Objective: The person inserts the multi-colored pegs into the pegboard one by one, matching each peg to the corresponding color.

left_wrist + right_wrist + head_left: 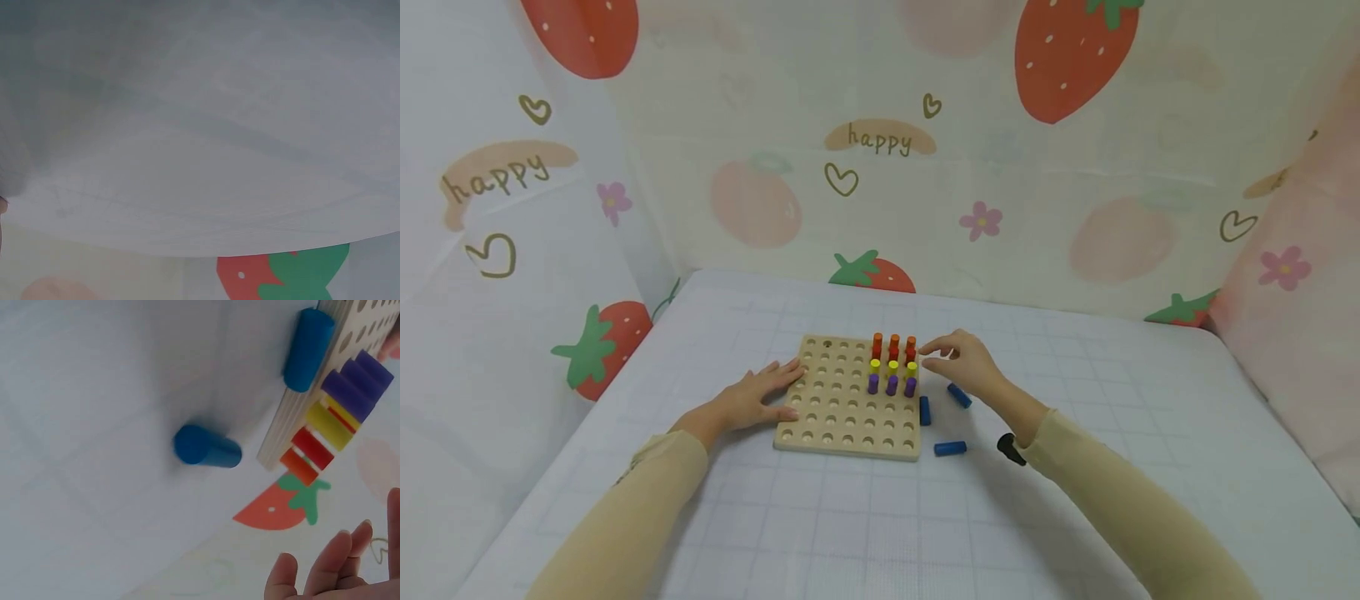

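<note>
A wooden pegboard [842, 452] with rows of round holes lies on the table. Upright at its right side stand rows of orange pegs [894, 340], red pegs [911, 357], yellow pegs [892, 367] and purple pegs [873, 384]. My left hand [748, 402] rests on the board's left edge, fingers spread. Beside the board's back right corner, my right hand [967, 364] hovers near the orange and red pegs; its thumb and forefinger are apart and nothing shows between them. In the right wrist view, its fingers [328, 565] appear at the lower right.
Three blue pegs lie loose to the right: one blue peg [925, 411] beside the board's edge, a second [958, 395] under the right forearm's side, a third [951, 448] nearer the front. Strawberry-printed cloth [880, 208] hangs behind the table [820, 525].
</note>
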Tool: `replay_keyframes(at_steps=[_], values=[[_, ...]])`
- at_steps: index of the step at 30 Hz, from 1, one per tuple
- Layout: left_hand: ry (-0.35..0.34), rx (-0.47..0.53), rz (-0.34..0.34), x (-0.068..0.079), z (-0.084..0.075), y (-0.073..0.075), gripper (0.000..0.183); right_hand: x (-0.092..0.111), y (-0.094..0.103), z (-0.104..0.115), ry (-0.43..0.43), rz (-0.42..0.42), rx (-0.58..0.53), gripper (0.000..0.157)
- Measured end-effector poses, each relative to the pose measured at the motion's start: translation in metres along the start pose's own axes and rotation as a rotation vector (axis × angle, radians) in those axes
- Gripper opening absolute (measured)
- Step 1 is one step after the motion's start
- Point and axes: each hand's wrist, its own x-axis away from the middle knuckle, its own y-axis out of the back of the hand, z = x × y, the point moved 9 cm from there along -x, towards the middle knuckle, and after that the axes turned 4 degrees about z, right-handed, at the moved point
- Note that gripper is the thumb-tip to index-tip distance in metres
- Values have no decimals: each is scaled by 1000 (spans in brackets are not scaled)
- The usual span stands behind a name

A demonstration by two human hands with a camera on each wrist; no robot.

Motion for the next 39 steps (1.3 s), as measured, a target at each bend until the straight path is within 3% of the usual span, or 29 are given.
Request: replay_keyframes(at_steps=[14,21,33,39], values=[[-3,-1,-9,-1,0,2,84,14,6,-35,-83,79,-82,29],[-8,2,-11,-3,3,1,84,17,-1,-59,-191,204,-120,42],[-14,9,-11,-7,6,0,86,8,-6,-86,-176,426,-141,54],[-9,4,-6,-8,8,0,85,1,-10,-90,-213,497,-89,53]])
